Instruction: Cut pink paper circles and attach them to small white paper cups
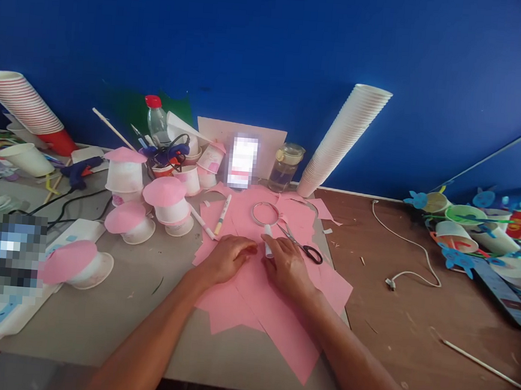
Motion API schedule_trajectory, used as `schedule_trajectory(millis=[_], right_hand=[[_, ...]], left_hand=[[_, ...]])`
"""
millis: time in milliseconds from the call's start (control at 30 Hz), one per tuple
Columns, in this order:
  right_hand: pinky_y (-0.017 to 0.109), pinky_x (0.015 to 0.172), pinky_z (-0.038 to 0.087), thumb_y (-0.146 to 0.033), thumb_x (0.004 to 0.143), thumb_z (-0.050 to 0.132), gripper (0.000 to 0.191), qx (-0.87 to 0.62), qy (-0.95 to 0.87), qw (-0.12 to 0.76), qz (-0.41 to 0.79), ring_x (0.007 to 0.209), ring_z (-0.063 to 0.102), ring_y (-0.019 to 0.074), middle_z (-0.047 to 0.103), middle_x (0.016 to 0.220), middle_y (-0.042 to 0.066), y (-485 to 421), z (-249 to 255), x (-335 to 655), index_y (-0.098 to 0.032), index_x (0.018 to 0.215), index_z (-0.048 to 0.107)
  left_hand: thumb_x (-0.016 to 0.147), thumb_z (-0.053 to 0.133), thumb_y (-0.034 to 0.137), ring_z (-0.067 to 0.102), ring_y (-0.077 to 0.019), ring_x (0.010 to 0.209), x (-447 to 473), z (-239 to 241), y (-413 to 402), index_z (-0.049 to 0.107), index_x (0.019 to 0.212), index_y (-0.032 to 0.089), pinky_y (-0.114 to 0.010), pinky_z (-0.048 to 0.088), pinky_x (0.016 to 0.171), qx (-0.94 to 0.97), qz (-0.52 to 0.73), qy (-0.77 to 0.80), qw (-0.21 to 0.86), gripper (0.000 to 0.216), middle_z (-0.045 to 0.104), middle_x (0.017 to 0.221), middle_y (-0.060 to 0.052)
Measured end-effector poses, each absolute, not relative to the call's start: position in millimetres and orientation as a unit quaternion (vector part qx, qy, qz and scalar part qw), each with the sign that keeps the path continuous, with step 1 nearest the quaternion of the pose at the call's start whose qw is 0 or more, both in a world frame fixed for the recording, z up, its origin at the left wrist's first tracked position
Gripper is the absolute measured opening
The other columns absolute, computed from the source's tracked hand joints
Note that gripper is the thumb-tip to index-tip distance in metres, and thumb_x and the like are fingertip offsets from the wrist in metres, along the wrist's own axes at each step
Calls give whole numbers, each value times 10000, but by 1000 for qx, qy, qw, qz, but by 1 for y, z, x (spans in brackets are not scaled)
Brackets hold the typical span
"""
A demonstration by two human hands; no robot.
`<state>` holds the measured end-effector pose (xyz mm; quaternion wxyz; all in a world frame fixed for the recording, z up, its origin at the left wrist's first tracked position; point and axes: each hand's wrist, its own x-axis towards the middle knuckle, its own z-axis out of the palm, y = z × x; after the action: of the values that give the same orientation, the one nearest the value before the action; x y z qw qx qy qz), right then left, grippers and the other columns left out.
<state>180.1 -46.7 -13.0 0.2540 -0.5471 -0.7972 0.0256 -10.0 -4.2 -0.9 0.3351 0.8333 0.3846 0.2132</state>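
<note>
Several overlapping sheets of pink paper (285, 341) lie on the table beneath both hands. My right hand (288, 266) rests on the paper, its fingers closed around a short white marker-like tube (268, 241). Close by on the left, my left hand (226, 259) lies on the paper with fingers curled in; what they hold, if anything, is hidden. Just beyond my right hand are scissors (312, 254) with black handles and a metal ring (265, 213). A white and yellow marker (223, 214) lies farther back, left of the ring.
Paper cups with pink paper tops (165, 192) stand at left, near a power strip (64, 251). A lit phone (243, 160), a jar (286, 166) and a tall cup stack (343, 141) line the blue wall. A white cable (419, 243) and decorated cups (464, 214) are at right.
</note>
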Motion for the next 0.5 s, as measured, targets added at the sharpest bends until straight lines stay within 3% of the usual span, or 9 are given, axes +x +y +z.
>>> schedule_trajectory(millis=[133, 300, 500], right_hand=[[436, 785, 453, -79, 743, 487, 524, -557, -782, 273, 57, 910, 556, 283, 633, 972, 125, -48, -17, 176, -145, 1262, 459], [450, 842, 465, -115, 762, 474, 521, -579, -703, 383, 153, 988, 567, 267, 598, 1119, 123, -44, -20, 179, -182, 1277, 432], [358, 823, 497, -168, 739, 547, 526, -549, -568, 521, 324, 1000, 579, 201, 525, 1257, 100, -37, -17, 182, -232, 1251, 446]], left_hand=[[798, 485, 142, 605, -217, 986, -10, -3, -3, 630, 1014, 223, -367, 437, 911, 820, 239, 382, 353, 273, 689, 1047, -44], [833, 477, 219, 592, -192, 1010, -11, -3, -3, 577, 1076, 206, -321, 482, 869, 733, 341, 397, 436, 263, 630, 1106, -83], [807, 553, 301, 580, -160, 825, -10, 2, -3, 594, 1065, 213, -297, 487, 772, 666, 361, 440, 482, 275, 618, 1019, -64]])
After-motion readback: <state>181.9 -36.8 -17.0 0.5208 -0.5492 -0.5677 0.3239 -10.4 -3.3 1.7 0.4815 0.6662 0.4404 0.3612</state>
